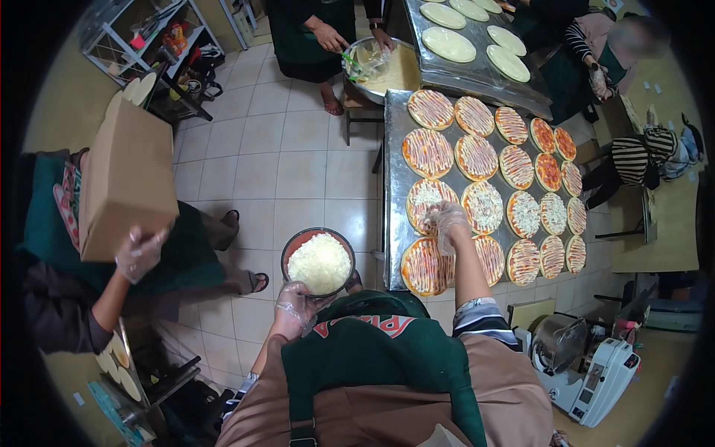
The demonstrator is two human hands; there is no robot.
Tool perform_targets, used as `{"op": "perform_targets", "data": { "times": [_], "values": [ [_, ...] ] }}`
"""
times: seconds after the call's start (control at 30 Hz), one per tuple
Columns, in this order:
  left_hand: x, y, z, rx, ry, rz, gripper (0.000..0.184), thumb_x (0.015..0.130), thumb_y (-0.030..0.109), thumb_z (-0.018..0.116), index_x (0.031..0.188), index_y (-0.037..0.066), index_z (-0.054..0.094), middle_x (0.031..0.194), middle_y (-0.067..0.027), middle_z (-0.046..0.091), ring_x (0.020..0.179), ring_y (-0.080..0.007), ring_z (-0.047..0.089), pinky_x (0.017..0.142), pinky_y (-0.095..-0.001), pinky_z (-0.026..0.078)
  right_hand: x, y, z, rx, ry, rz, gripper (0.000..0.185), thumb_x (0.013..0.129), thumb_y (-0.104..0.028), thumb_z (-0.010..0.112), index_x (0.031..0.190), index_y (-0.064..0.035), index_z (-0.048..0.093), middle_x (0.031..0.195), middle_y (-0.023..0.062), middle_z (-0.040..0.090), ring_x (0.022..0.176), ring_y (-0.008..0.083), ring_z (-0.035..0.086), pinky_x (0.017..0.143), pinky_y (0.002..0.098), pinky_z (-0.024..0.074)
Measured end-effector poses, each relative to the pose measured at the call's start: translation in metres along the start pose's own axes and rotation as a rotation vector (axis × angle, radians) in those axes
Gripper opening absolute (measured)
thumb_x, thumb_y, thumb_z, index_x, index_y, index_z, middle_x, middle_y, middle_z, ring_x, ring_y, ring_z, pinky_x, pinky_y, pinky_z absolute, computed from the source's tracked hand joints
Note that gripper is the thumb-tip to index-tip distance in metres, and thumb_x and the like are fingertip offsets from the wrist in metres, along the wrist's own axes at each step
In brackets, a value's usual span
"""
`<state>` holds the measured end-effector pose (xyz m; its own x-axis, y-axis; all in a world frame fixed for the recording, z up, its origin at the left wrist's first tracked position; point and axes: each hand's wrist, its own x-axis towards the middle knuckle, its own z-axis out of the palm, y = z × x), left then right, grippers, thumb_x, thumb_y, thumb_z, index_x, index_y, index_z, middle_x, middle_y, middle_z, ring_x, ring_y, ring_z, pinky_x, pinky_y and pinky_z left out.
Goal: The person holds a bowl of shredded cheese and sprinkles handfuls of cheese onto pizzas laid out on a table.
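Observation:
My left hand (296,307), in a clear plastic glove, grips the rim of a round bowl (351,270), dark outside and reddish inside, heaped with white grated cheese (319,262). Also gloved, my right hand (450,222) is just above a sauced pizza (418,195) at the table's near-left side, its fingers drawn together around grated cheese. White cheese partly covers that pizza. Beside it lies a cheese-topped pizza (482,207). Closer to me, a pizza base (426,270) carries only red and white sauce stripes.
Several pizzas fill the metal table (397,112); plain bases (449,45) lie on another table behind. One co-worker holds a cardboard box (134,186) at left. Another works over a large basin (406,71). A white machine (599,380) stands at lower right.

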<state>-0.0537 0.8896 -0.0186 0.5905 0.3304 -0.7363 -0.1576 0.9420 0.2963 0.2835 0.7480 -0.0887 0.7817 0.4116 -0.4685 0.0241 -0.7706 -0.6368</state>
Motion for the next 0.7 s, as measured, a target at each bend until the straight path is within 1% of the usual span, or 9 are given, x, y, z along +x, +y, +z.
{"op": "perform_targets", "data": {
  "times": [0.13, 0.23, 0.27, 0.33, 0.37, 0.4, 0.5, 0.57, 0.7],
  "values": [
    [0.0, 0.0, 0.01, 0.025, 0.027, -0.004, 0.069, 0.055, 0.002, 0.039, 0.123, 0.002, 0.027, 0.12, -0.0211, 0.038, 0.108, -0.0407, 0.041, 0.087, -0.0575, 0.036, -0.009, -0.012, 0.005, -0.183, 0.105, 0.007, 0.028, 0.065, -0.022, 0.067, 0.087, -0.0061, 0.062, 0.075, 0.0097, 0.061, 0.065, 0.018, 0.057, 0.058, 0.0301, 0.0452],
    [0.001, 0.002, 0.021, 0.05, 0.044, -0.005, 0.07, 0.054, 0.003, 0.039, 0.124, 0.002, 0.027, 0.121, -0.0211, 0.038, 0.108, -0.041, 0.041, 0.088, -0.0579, 0.035, -0.022, -0.026, -0.002, -0.276, 0.105, 0.015, 0.032, 0.064, -0.029, 0.067, 0.087, -0.0082, 0.062, 0.079, 0.0118, 0.061, 0.072, 0.0211, 0.059, 0.063, 0.0308, 0.046],
    [0.002, 0.002, 0.025, 0.058, 0.046, -0.003, 0.071, 0.054, 0.003, 0.039, 0.124, 0.002, 0.027, 0.121, -0.0211, 0.037, 0.108, -0.041, 0.041, 0.088, -0.058, 0.035, -0.021, -0.025, -0.004, -0.272, 0.111, 0.014, 0.032, 0.064, -0.029, 0.067, 0.087, -0.0082, 0.062, 0.079, 0.0118, 0.061, 0.072, 0.0211, 0.059, 0.063, 0.0308, 0.046],
    [0.004, 0.003, 0.03, 0.069, 0.055, -0.001, 0.072, 0.053, 0.003, 0.039, 0.124, 0.002, 0.027, 0.121, -0.0212, 0.037, 0.109, -0.0412, 0.04, 0.088, -0.0582, 0.034, -0.018, -0.016, -0.009, -0.471, 0.113, -0.013, 0.031, 0.064, -0.03, 0.066, 0.087, -0.0091, 0.063, 0.082, 0.011, 0.062, 0.073, 0.0204, 0.059, 0.063, 0.0308, 0.0463],
    [0.004, 0.003, 0.032, 0.073, 0.062, -0.001, 0.072, 0.053, 0.004, 0.039, 0.124, 0.002, 0.027, 0.121, -0.0212, 0.037, 0.109, -0.0413, 0.04, 0.088, -0.0583, 0.034, -0.015, -0.004, -0.01, -0.235, 0.072, -0.035, 0.029, 0.064, -0.028, 0.065, 0.086, -0.0098, 0.063, 0.08, 0.01, 0.062, 0.07, 0.0193, 0.059, 0.062, 0.0306, 0.0465],
    [0.004, 0.002, 0.032, 0.078, 0.071, -0.003, 0.073, 0.053, 0.004, 0.039, 0.124, 0.002, 0.027, 0.121, -0.0212, 0.037, 0.109, -0.0413, 0.04, 0.089, -0.0585, 0.034, -0.005, 0.011, -0.009, -0.234, 0.072, -0.033, 0.029, 0.064, -0.028, 0.065, 0.086, -0.0098, 0.063, 0.08, 0.01, 0.062, 0.07, 0.0193, 0.059, 0.062, 0.0306, 0.0465],
    [0.008, 0.002, 0.027, 0.112, 0.009, -0.001, 0.074, 0.051, 0.005, 0.039, 0.124, 0.001, 0.027, 0.12, -0.0215, 0.038, 0.109, -0.0418, 0.04, 0.089, -0.0589, 0.033, 0.017, 0.032, -0.005, 0.012, 0.014, 0.01, 0.028, 0.063, -0.027, 0.066, 0.086, -0.0112, 0.064, 0.079, 0.0085, 0.063, 0.069, 0.0183, 0.059, 0.062, 0.0303, 0.0466],
    [0.011, 0.001, 0.024, 0.117, 0.008, -0.008, 0.074, 0.051, 0.005, 0.04, 0.124, 0.001, 0.028, 0.12, -0.0215, 0.038, 0.108, -0.0419, 0.041, 0.089, -0.0591, 0.033, 0.013, 0.012, -0.006, -0.198, 0.083, -0.07, 0.027, 0.064, -0.027, 0.066, 0.086, -0.0117, 0.064, 0.079, 0.0086, 0.063, 0.068, 0.0198, 0.059, 0.064, 0.0311, 0.0467],
    [0.021, -0.001, 0.013, 0.068, 0.005, -0.033, 0.076, 0.049, 0.006, 0.041, 0.123, 0.001, 0.028, 0.12, -0.0215, 0.039, 0.108, -0.042, 0.041, 0.089, -0.0594, 0.033, 0.001, -0.031, -0.007, -0.344, 0.037, -0.072, 0.027, 0.068, -0.029, 0.064, 0.087, -0.0108, 0.064, 0.082, 0.0112, 0.063, 0.071, 0.0228, 0.06, 0.066, 0.0325, 0.0467]
  ]
}}
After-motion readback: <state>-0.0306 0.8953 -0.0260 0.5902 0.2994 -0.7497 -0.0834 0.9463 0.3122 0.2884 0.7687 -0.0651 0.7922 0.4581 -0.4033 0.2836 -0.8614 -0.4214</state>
